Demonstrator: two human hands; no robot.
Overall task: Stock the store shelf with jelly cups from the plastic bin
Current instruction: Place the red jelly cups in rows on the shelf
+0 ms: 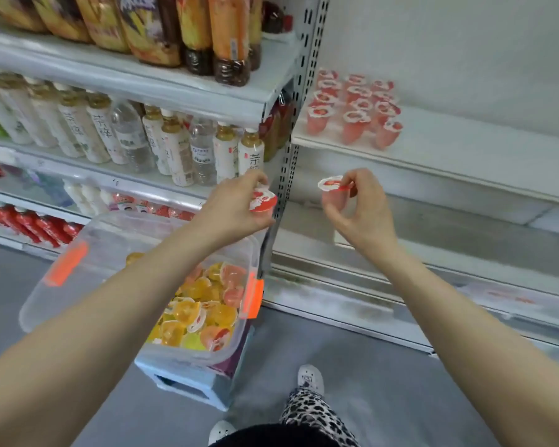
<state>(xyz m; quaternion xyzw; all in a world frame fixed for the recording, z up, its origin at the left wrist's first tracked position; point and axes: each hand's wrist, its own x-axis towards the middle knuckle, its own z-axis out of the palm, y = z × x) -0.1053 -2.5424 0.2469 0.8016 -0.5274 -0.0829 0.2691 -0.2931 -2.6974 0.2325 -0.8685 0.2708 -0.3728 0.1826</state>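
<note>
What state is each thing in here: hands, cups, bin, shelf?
left hand: grips a pink jelly cup, sealed.
right hand: pinches a second pink jelly cup, sealed.
plastic bin: open, on a blue stool, holding loose yellow and pink cups.
shelved cups: upright, sealed, in rows.
white shelf: partly stocked, cups at its left end only.

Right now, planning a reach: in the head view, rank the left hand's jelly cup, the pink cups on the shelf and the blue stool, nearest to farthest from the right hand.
1. Jelly cup in the left hand, just beside.
2. Pink cups on the shelf, above.
3. Blue stool, floor, lower left.
</note>
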